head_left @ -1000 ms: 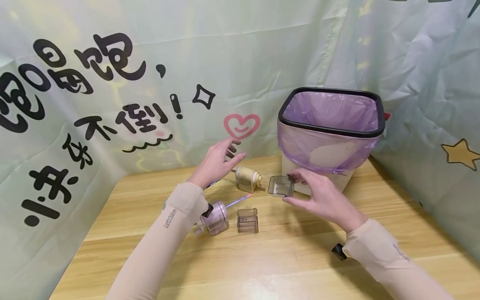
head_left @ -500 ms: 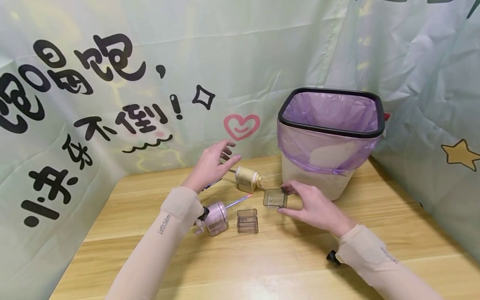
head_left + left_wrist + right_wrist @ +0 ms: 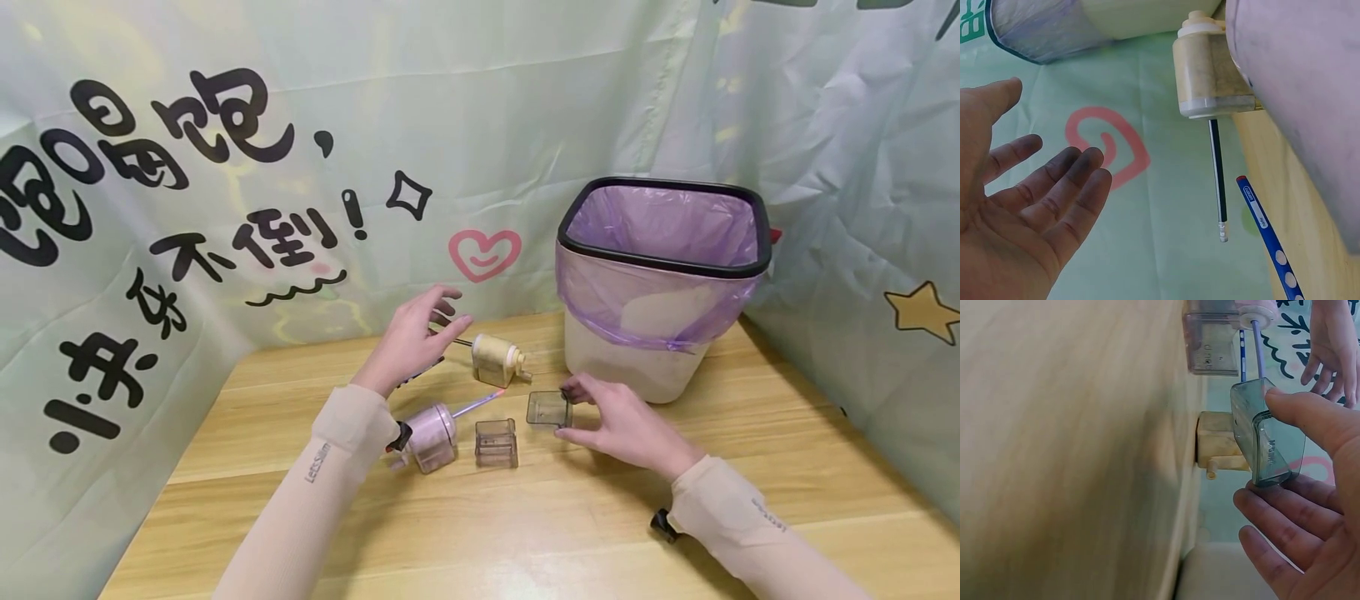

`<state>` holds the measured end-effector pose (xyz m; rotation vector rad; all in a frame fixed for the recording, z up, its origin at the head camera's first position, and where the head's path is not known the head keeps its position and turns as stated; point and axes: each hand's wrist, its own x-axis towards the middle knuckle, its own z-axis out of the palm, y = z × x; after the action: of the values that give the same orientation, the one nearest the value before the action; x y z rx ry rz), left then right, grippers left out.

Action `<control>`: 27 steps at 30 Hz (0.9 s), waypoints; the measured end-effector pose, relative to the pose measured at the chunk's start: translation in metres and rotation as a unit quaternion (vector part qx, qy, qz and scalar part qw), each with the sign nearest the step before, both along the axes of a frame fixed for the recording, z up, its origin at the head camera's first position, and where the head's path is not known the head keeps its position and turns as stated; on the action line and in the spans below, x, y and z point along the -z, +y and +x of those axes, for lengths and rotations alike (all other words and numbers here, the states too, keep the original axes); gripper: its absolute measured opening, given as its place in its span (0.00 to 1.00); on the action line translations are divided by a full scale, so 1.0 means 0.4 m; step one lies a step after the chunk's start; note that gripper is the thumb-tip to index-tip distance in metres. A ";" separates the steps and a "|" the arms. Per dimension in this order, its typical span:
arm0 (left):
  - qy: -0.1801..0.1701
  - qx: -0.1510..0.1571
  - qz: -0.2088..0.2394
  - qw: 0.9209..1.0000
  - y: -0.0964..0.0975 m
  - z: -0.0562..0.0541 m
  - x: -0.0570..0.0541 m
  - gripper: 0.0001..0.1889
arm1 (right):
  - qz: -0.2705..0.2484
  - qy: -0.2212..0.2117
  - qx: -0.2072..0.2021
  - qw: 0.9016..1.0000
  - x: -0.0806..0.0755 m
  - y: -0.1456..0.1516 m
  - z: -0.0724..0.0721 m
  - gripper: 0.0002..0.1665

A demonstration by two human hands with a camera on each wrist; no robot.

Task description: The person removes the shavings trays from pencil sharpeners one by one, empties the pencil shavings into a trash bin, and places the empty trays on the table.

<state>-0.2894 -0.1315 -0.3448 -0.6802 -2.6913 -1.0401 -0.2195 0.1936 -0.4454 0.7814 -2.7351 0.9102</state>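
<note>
My right hand [image 3: 626, 427] pinches a smoky clear plastic box [image 3: 549, 408], the shavings drawer of a pencil sharpener, between thumb and fingers just over the table. A similar clear box [image 3: 495, 443] stands on the table to its left. My left hand [image 3: 405, 343] hovers with loosely spread fingers and holds nothing. Beside it is the cream crank pencil sharpener [image 3: 493, 360], with a black pencil [image 3: 1217, 169] stuck in it. Closer to me sits the lilac crank sharpener [image 3: 432, 437], a purple pencil [image 3: 477, 402] in its front. A blue pencil [image 3: 1266, 234] lies partly hidden behind my left hand.
A white bin [image 3: 630, 362] with a black rim and purple liner bag stands at the back right. Printed cloth [image 3: 360, 100] hangs behind and at both sides of the wooden table [image 3: 525, 542].
My right hand has brought the clear box down and slightly left, away from the bin's front. My left hand has drifted a little left and down, still empty.
</note>
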 end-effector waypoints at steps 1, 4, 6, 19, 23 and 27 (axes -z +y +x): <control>0.002 -0.001 0.000 1.000 -0.003 0.002 0.001 0.23 | 0.000 -0.002 -0.001 1.000 0.003 0.001 -0.001 0.35; 0.002 -0.006 0.001 1.000 -0.010 0.006 0.004 0.23 | 0.004 -0.007 -0.001 1.000 0.011 0.003 -0.001 0.35; 0.002 -0.007 0.001 1.000 -0.014 0.009 0.005 0.24 | 0.007 -0.011 -0.003 1.000 0.015 0.004 -0.002 0.35; 0.006 -0.014 0.019 1.000 -0.034 0.018 0.006 0.24 | 0.017 -0.028 -0.001 0.999 0.028 0.002 -0.004 0.35; 0.005 -0.016 0.026 1.000 -0.040 0.020 0.005 0.24 | 0.023 -0.027 -0.001 0.999 0.031 0.003 -0.005 0.36; 0.003 -0.016 0.028 0.999 -0.046 0.024 0.006 0.25 | 0.033 -0.026 -0.003 0.999 0.031 0.005 -0.004 0.36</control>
<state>-0.2797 -0.1497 -0.3470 -0.6260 -2.6476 -1.0988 -0.2212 0.1955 -0.4579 0.7900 -2.8227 0.8563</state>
